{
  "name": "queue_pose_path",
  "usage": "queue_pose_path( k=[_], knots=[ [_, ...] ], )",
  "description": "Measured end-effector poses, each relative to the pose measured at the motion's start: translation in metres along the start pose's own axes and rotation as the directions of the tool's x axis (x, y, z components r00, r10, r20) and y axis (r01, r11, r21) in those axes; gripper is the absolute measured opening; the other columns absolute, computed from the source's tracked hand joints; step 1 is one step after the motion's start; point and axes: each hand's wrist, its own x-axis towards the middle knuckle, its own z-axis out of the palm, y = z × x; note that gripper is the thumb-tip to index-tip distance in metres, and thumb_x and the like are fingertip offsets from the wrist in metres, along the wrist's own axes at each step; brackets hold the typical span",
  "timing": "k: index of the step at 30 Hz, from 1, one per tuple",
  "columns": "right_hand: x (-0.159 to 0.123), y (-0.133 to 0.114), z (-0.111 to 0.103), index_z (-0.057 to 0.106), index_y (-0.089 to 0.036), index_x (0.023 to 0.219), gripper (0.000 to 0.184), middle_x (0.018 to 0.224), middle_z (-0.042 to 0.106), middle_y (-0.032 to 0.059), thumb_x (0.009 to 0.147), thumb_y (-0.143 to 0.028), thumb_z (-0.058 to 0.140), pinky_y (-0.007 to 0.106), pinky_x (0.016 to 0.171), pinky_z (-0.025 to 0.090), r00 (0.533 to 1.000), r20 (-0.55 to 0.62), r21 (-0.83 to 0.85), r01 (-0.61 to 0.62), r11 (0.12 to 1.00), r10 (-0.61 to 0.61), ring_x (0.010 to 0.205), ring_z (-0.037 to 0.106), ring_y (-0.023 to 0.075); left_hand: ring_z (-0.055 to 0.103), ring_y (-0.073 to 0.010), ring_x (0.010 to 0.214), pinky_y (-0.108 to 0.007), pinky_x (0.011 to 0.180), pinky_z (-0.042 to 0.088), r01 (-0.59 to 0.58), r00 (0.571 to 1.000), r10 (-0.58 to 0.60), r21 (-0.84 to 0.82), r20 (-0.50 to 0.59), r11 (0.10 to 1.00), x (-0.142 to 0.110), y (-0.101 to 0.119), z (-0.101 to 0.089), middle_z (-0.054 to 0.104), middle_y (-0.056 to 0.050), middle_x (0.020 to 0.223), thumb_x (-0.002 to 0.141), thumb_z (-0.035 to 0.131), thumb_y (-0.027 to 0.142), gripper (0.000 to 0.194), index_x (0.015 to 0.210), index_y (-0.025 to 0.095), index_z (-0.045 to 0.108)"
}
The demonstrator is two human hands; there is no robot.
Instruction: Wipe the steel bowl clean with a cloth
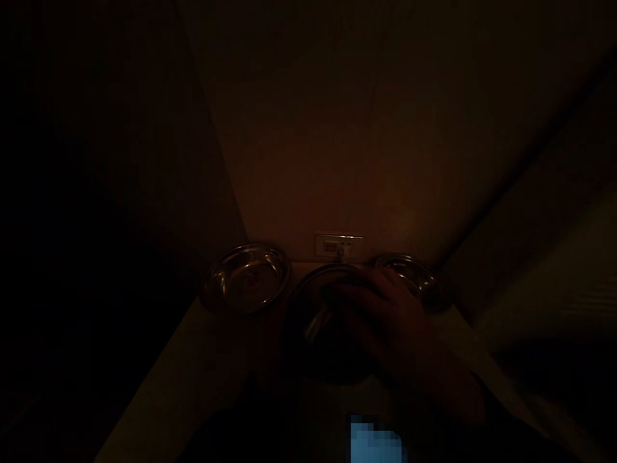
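Note:
The scene is very dark. My right hand (pixel 390 321) reaches forward from the lower right and lies over the rim of a round steel bowl (pixel 313 321) in the middle, fingers curved on or in it. A shallow steel plate (pixel 248 278) leans at the back left. Another steel dish (pixel 409 273) stands behind my hand at the back right. My left hand is out of view.
The dishes rest on a pale counter (pixel 183 373) in a corner. On the wall (pixel 337 161) behind them is a white switch plate (pixel 339 245). A blurred blue patch (pixel 375 442) sits at the bottom edge.

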Motion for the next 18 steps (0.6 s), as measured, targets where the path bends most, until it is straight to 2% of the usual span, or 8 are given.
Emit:
queue_pose_path(
  k=[3, 5, 10, 12, 14, 18],
  knots=[
    [-0.001, 0.022, -0.008, 0.065, -0.022, 0.11, 0.025, 0.101, 0.065, 0.0063, 0.091, -0.027, 0.049, 0.035, 0.077, 0.05, 0.987, 0.047, 0.112, -0.16, 0.981, 0.156, 0.088, 0.06, 0.0192, 0.057, -0.0219, 0.104, -0.043, 0.088, 0.048, -0.022, 1.0, 0.023, -0.044, 0.015, 0.999, -0.001, 0.001, 0.004, 0.056, -0.01, 0.121, 0.089, 0.051, 0.038, 0.037, 0.118, 0.016, 0.055],
    [0.001, 0.027, -0.011, 0.066, -0.022, 0.108, 0.024, 0.1, 0.065, 0.0053, 0.091, -0.027, 0.05, 0.033, 0.077, 0.05, 0.981, 0.068, 0.16, -0.188, 0.969, 0.18, 0.086, 0.061, 0.0176, 0.057, -0.0219, 0.104, -0.043, 0.088, 0.048, -0.022, 1.0, 0.023, -0.07, 0.018, 0.997, -0.001, 0.0, 0.004, 0.056, -0.01, 0.121, 0.089, 0.051, 0.038, 0.037, 0.118, 0.016, 0.055],
    [0.008, 0.004, -0.006, 0.065, -0.023, 0.112, 0.026, 0.111, 0.063, 0.0073, 0.089, -0.025, 0.053, 0.04, 0.082, 0.048, 0.998, 0.069, 0.086, 0.01, 0.996, -0.016, 0.099, 0.055, 0.0225, 0.057, -0.0215, 0.104, -0.043, 0.088, 0.049, 0.026, 1.0, -0.024, -0.114, 0.016, 0.993, 0.001, -0.004, -0.004, 0.056, -0.01, 0.121, 0.089, 0.052, 0.036, 0.035, 0.118, 0.016, 0.055],
    [0.006, 0.003, -0.005, 0.064, -0.023, 0.114, 0.027, 0.113, 0.063, 0.0073, 0.089, -0.026, 0.053, 0.041, 0.083, 0.047, 0.997, 0.066, 0.088, 0.033, 0.996, -0.039, 0.1, 0.054, 0.023, 0.057, -0.0226, 0.107, -0.046, 0.09, 0.047, 0.034, 0.999, -0.033, -0.125, 0.012, 0.992, 0.003, -0.004, -0.008, 0.056, -0.011, 0.122, 0.088, 0.052, 0.037, 0.038, 0.119, 0.015, 0.054],
    [0.002, 0.012, -0.007, 0.063, -0.021, 0.113, 0.026, 0.112, 0.063, 0.0072, 0.091, -0.026, 0.051, 0.039, 0.084, 0.047, 0.999, 0.045, 0.125, -0.018, 0.992, 0.013, 0.099, 0.056, 0.0215, 0.055, -0.023, 0.111, -0.046, 0.096, 0.044, 0.032, 0.999, -0.032, -0.134, 0.006, 0.991, 0.006, -0.003, -0.012, 0.057, -0.01, 0.124, 0.089, 0.051, 0.038, 0.038, 0.119, 0.016, 0.056],
    [-0.002, 0.035, -0.012, 0.066, -0.02, 0.106, 0.024, 0.102, 0.065, 0.0057, 0.091, -0.028, 0.049, 0.035, 0.08, 0.049, 0.983, 0.072, 0.198, -0.181, 0.963, 0.17, 0.09, 0.061, 0.0185, 0.053, -0.0228, 0.116, -0.038, 0.104, 0.037, 0.05, 0.999, -0.05, -0.149, 0.003, 0.988, 0.01, -0.003, -0.014, 0.064, -0.008, 0.117, 0.092, 0.044, 0.039, 0.036, 0.111, 0.016, 0.063]
  ],
)
